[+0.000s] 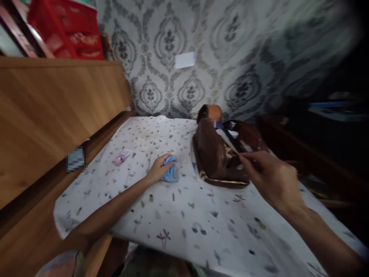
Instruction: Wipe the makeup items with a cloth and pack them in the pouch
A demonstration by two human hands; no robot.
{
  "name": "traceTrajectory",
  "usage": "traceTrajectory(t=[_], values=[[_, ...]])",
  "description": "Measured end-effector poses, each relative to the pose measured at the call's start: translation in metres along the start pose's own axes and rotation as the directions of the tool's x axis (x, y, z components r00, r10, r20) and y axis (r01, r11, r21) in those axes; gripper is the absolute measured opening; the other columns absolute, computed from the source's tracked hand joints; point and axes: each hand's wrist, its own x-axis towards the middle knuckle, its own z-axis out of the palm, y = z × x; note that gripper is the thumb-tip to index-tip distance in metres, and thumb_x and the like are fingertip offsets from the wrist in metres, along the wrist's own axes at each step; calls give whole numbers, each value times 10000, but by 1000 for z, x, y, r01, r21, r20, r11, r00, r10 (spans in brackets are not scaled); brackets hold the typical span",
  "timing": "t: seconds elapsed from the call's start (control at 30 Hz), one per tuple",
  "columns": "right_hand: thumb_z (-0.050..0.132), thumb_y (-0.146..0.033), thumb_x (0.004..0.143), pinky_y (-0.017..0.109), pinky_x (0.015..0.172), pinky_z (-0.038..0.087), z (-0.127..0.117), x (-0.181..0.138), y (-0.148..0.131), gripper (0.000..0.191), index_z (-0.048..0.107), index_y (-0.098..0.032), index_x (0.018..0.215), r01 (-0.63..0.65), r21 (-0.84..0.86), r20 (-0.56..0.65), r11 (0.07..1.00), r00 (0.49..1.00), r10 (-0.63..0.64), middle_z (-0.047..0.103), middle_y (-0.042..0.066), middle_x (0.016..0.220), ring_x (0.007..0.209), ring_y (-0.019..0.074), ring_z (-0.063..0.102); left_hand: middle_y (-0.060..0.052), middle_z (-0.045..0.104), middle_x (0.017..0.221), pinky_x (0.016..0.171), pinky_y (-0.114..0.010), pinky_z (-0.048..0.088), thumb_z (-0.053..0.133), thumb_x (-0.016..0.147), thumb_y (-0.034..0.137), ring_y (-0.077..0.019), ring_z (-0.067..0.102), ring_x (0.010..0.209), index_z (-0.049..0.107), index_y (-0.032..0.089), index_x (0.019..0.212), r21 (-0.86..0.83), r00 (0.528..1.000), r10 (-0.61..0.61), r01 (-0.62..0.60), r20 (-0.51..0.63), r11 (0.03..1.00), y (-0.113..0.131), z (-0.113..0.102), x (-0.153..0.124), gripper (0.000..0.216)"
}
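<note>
The left hand (pixel 157 169) grasps a crumpled, light-blue cloth-like bundle (pixel 171 171) over the white, print-covered table (pixel 184 215); a light grip should suffice. Rightward, the dark-brown, gold-trimmed bag (pixel 209 154) lies open; the right hand (pixel 272 181) pinches a blurred, pale, narrow strip (pixel 226 141) there, best handled gently.

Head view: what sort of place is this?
Probably a room in a home, though which room is unclear: ornate patterned wallpaper, a printed cloth spread over a flat surface, and wooden furniture alongside.
</note>
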Motion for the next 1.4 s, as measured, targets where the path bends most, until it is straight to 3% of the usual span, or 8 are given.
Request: traceTrajectory(t=[0.13,0.3,0.47,0.6,0.77,0.93,1.2,1.4], values=[[455,-458,973,271,454,442,7,-11,-18,366,690,-200,862,109,57,-87,992,991,-103,732,84,810,545,168,639,-7,659,828,701,-239,493,462,947,297,-156,611,754,661,158,1039,205,992,-80,99,-97,974,-14,-30,-6,259],[473,-420,984,300,575,540,21,-22,-41,258,667,-259,932,175,208,-17,962,984,-176,740,59,836,682,204,697,-102,652,1183,960,-362,453,425,964,200,-247,593,1101,616,205,1178,494,930,-184,329,-319,805,-15,-86,-8,287],[487,-432,950,332,622,562,46,-28,-61,247,674,-277,906,79,443,171,893,970,-171,726,50,807,673,213,699,-267,622,1218,943,-505,448,443,944,191,-401,536,1219,589,111,1221,594,781,-356,622,-513,510,-30,-130,-19,323],[454,-439,957,303,537,536,68,-28,-81,298,682,-260,889,-17,545,345,838,916,-206,701,53,791,612,185,672,-271,673,1140,924,-484,456,417,953,192,-377,630,1119,588,75,1219,616,748,-448,660,-489,430,-39,-140,-23,337],[459,-374,946,295,533,541,100,-31,-100,265,686,-238,943,-30,619,412,784,863,-293,701,56,843,617,176,669,-182,707,1119,878,-374,481,438,972,306,-295,662,1050,653,138,1059,623,833,-472,537,-287,569,-40,-129,-13,287],[474,-386,921,322,584,568,136,-37,-111,284,665,-232,1064,-75,626,451,776,847,-282,688,62,901,710,208,689,-53,723,985,806,-266,478,494,956,342,-202,652,929,633,191,968,517,929,-363,342,-64,784,-36,-93,-6,205],[491,-398,908,460,906,557,185,-39,-130,426,562,-213,1285,-26,542,373,840,903,-213,559,153,1289,1122,301,610,-2,646,809,705,-232,460,480,954,336,-159,600,783,581,182,856,287,981,-193,177,28,941,-31,-68,-5,208],[503,-354,902,485,913,537,203,-36,-135,409,583,-174,1261,11,452,351,892,917,-189,570,169,1243,1086,316,602,-9,645,820,718,-238,461,464,960,323,-164,610,799,590,177,906,269,988,-156,148,10,952,-31,-64,-5,200]])
